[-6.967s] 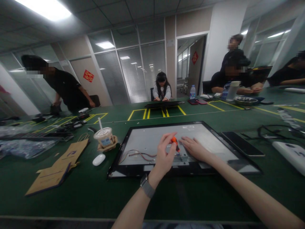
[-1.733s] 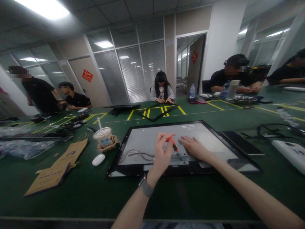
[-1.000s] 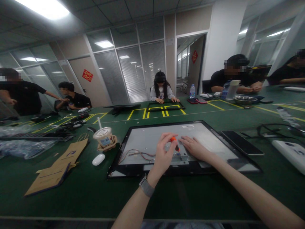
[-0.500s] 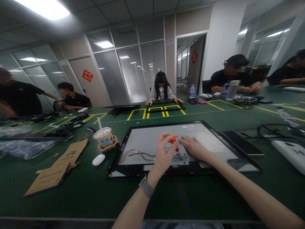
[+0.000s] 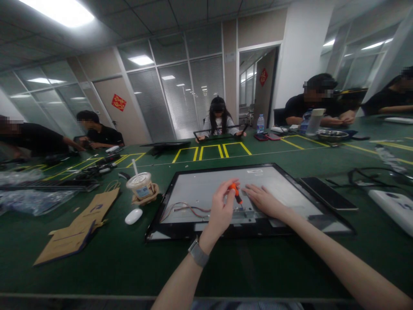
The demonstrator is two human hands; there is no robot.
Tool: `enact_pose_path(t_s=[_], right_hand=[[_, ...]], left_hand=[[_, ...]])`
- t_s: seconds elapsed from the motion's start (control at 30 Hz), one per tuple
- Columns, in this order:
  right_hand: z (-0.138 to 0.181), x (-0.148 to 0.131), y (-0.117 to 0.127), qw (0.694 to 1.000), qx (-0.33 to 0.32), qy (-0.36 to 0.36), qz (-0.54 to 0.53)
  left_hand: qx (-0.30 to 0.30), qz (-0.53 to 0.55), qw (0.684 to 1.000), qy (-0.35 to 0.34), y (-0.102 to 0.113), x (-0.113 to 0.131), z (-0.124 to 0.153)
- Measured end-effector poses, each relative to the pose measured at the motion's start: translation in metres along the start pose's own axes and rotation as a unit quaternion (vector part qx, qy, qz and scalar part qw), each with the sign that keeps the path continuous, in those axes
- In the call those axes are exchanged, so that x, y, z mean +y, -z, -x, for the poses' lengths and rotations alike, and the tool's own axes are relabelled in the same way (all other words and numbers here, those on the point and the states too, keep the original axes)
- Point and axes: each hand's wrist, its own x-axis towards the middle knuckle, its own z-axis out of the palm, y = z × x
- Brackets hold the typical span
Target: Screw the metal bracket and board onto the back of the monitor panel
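My left hand [image 5: 223, 200] grips an orange-and-black screwdriver [image 5: 236, 193] between thumb and fingers. Its tip points down at a metal bracket [image 5: 250, 215] near the lower edge of a flat display panel [image 5: 203, 181], which has a black frame and a grey back. Flat on the panel, just right of the screwdriver, rests my right hand [image 5: 263, 199], fingers stretched out and holding nothing. Thin wires [image 5: 190, 209] run along the panel left of my left hand. A grey-banded watch [image 5: 198, 254] is on my left wrist.
Left of the panel are a drink cup [image 5: 140, 187] in a cardboard holder, a white case [image 5: 133, 216] and a brown paper bag [image 5: 80, 224]. A black phone [image 5: 327, 193] lies to the right, beside cables and a white device [image 5: 393, 209]. Several people sit around the table.
My left fingers have shifted around the screwdriver handle, showing more of it; my right hand stays put. Across the table a person has raised a black frame. At far left another person leans lower.
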Motion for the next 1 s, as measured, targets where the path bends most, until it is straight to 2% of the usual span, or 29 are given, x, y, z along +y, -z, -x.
enact_pose_path(t_s=[0.2,0.47,0.7,0.9,1.0], right_hand=[[-0.0010,-0.0001,-0.0015,1.000,0.000,-0.001,0.011],[-0.0005,0.0010,-0.0026,1.000,0.000,0.008,0.010],[-0.0009,-0.0001,-0.0020,1.000,0.002,-0.002,0.003],[-0.0010,-0.0002,-0.0016,1.000,-0.003,0.001,0.006],[-0.0010,-0.0007,-0.0004,1.000,-0.005,0.000,0.006]], left_hand=[[0.024,-0.086,0.996,-0.025,0.0025,0.0042,-0.0010],[-0.013,-0.038,0.999,-0.012,-0.0006,0.0028,0.0019],[0.005,-0.060,0.998,-0.023,0.0008,0.0016,-0.0006],[-0.022,-0.033,0.999,-0.022,0.0000,0.0028,0.0008],[-0.007,-0.053,0.998,-0.032,0.0008,0.0010,-0.0002]])
